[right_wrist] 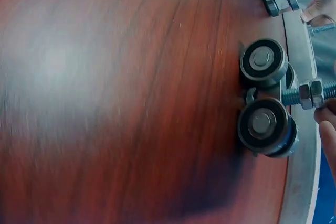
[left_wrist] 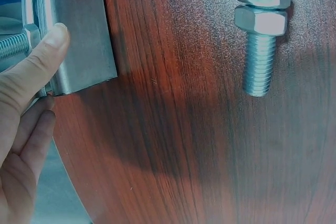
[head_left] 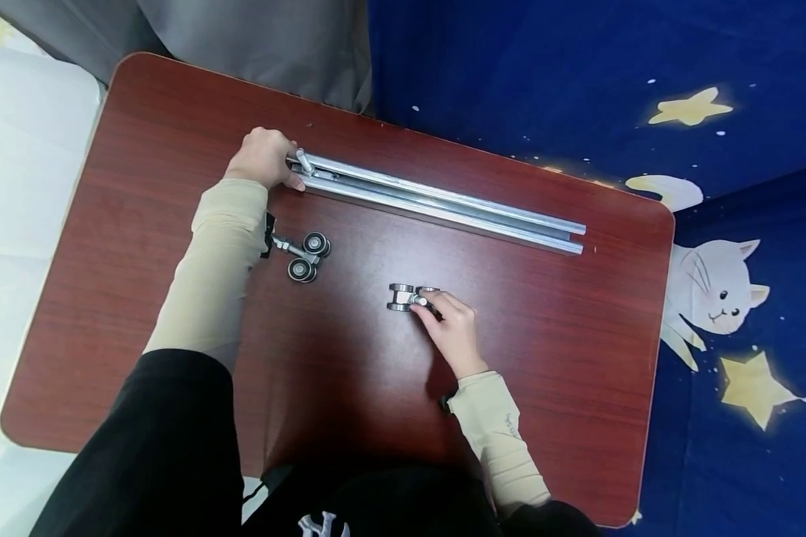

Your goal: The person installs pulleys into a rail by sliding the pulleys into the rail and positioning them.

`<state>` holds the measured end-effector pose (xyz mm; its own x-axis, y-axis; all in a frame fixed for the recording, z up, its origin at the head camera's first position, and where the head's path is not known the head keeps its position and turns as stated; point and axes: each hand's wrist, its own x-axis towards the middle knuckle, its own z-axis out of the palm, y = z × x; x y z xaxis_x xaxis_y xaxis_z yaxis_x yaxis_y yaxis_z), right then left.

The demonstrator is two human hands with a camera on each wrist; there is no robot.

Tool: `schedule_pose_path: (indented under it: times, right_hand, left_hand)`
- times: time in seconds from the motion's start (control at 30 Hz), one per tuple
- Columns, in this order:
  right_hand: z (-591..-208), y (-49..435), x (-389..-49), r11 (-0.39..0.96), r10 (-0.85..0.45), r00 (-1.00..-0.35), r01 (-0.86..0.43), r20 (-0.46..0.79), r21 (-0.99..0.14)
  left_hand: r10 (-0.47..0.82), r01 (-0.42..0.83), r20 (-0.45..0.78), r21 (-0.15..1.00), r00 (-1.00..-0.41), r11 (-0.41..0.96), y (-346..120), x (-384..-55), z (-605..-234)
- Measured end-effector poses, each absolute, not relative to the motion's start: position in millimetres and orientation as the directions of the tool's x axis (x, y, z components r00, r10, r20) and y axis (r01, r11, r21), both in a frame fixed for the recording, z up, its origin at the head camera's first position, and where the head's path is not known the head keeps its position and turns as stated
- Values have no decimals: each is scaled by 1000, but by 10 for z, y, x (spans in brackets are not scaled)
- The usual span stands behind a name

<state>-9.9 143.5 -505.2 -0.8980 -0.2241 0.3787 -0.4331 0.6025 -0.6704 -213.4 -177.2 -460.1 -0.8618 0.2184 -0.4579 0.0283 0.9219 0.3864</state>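
My left hand [head_left: 260,158] grips the left end of a silver metal channel rail [head_left: 443,216], thumb on its upper face in the left wrist view. Beside the thumb, a threaded bolt [head_left: 304,160] stands up from the rail's slot; the body below it is mostly hidden. My right hand [head_left: 455,332] pinches a roller trolley [head_left: 401,298] by its bolt over the middle of the table. In the right wrist view, its black-rimmed wheels [right_wrist: 262,121] and nuts [right_wrist: 312,94] show. A second roller trolley [head_left: 316,244] lies near my left forearm, its nutted bolt [left_wrist: 260,19] pointing toward the sleeve.
The rail lies slantwise along the far side of the reddish-brown wooden table [head_left: 544,358]. Behind it hang a grey curtain [head_left: 262,45] and a blue star-patterned cloth [head_left: 544,82]. A white surface [head_left: 27,149] adjoins the table on the left.
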Motion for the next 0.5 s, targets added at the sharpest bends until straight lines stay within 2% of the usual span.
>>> schedule_pose_path:
  times: [0.33, 0.5]
  right_hand:
    - [-5078, 1394, -48, 622, -125, -903, -394, 411, -676]
    - [-5090, 1430, -16, 630, -75, -896, -382, 438, -676]
  left_hand:
    - [208, 5, -480, 390, -852, 921, -1771, -2129, -4612]
    - [237, 46, -468, 384, -851, 922, -1753, -2139, -4620]
